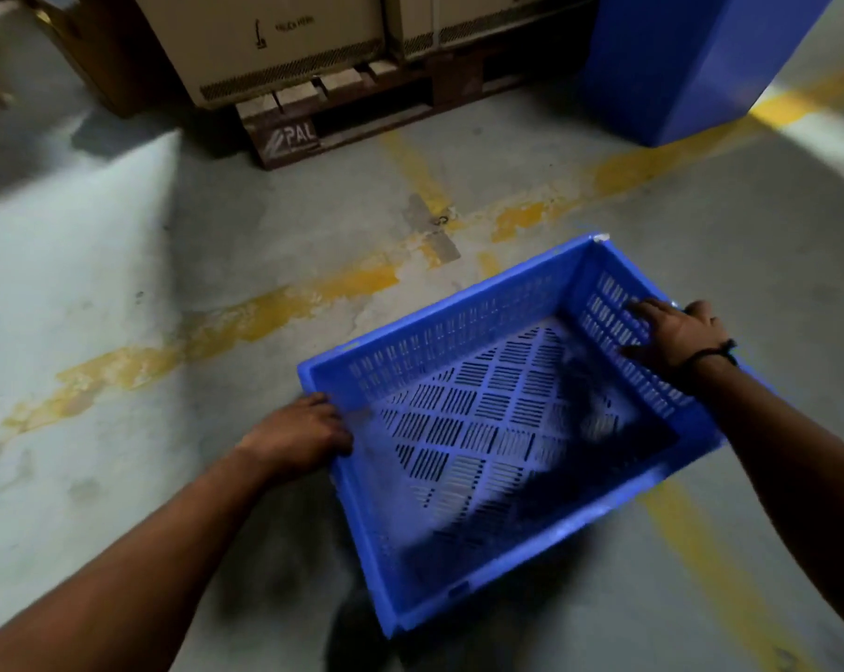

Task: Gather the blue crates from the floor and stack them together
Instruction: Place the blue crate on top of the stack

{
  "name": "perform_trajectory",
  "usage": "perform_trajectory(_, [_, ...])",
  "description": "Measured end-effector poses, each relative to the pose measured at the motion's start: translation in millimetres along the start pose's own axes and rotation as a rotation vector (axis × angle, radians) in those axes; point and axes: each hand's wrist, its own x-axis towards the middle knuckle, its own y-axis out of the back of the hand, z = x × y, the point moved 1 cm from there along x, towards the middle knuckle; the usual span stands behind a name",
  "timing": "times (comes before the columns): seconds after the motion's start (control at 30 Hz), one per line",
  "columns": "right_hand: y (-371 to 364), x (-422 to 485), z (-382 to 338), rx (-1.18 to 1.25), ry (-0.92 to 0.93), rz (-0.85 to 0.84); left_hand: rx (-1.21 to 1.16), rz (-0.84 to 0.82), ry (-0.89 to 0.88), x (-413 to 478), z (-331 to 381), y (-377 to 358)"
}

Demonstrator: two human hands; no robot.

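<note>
Closest to the camera, two bare forearms reach down and forward to a blue crate, an empty slotted one that sits low over the grey floor, tilted a little in the frame. The left hand is clamped over the crate's left rim near a corner, fingers curled on the edge. The right hand, with a dark band at the wrist, grips the opposite short wall, fingers spread down its inner slotted face and thumb over the rim. So both hands hold the crate; whether it is already clear of the floor I cannot tell. This looks like the gathering step for one crate. No other crate shows here, so the next move calls for carrying this one to wherever the stack stands and lowering it square. Beyond lie worn yellow floor lines, then a wooden pallet bearing cartons, and a tall blue bin at the far right
</note>
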Motion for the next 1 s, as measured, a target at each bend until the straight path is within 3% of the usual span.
perform_trajectory(0.13, [-20,-23,20,-0.038,0.022,0.053,-0.032,-0.134,0.014,18,-8,14])
perform_trajectory(0.23, [-13,-25,26,0.016,0.143,0.125,0.029,-0.354,0.198,24,3,33])
perform_trajectory(0.27, [-7,-27,31,0.08,0.186,0.184,-0.006,-0.355,0.258,24,9,34])
perform_trajectory(0.33, [6,-31,39,0.202,0.245,0.302,-0.184,-0.245,0.386,17,26,28])
perform_trajectory(0.4, [15,-33,42,0.216,0.294,0.345,-0.425,0.017,0.555,9,52,19])
perform_trajectory(0.47, [17,-28,46,0.199,0.32,0.259,-0.565,0.294,0.754,5,79,8])
perform_trajectory(0.53, [15,-21,48,0.201,0.28,0.105,-0.705,0.424,0.928,7,103,4])
perform_trajectory(0.63, [8,-20,45,0.191,0.239,-0.041,-0.995,0.479,1.042,13,117,18])
perform_trajectory(0.8, [14,-26,32,0.172,0.134,-0.107,-1.005,0.553,1.06,11,115,33])
perform_trajectory(1.0, [41,-53,32,0.264,0.036,-0.105,-0.913,0.455,1.008,10,75,74])
